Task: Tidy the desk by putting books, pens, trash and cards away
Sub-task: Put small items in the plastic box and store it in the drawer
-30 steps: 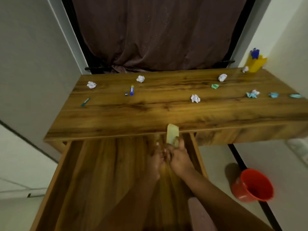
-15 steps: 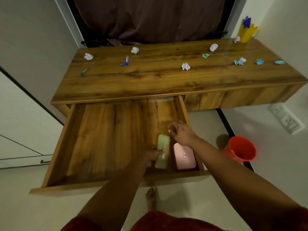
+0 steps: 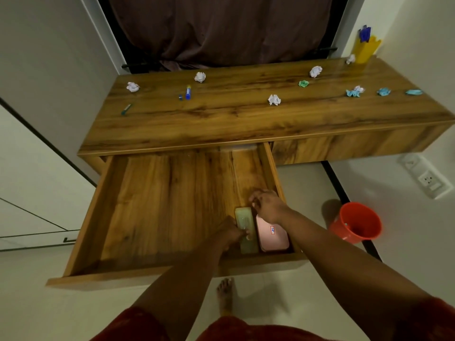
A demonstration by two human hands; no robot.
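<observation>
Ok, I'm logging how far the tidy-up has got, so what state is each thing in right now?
drawer: pulled open
green case: lying flat in the drawer, closed
pink case: flat beside it, closed
left hand: holds the green case
right hand: loosely curled, holding nothing
crumpled papers: on the desktop
blue pen: uncapped
red bucket: tilted on the floor

Count, desk top: white crumpled paper balls, 5 [image 3: 132, 86]; blue crumpled scraps, 3 [image 3: 383, 92] (the leftmost overlaps a small white wad); green scrap, 1 [image 3: 303, 83]; blue pen, 1 [image 3: 188, 92]; teal pen, 1 [image 3: 126, 109]. Drawer: boxes, 2 [image 3: 244, 227]. Floor: red bucket, 1 [image 3: 357, 223].
</observation>
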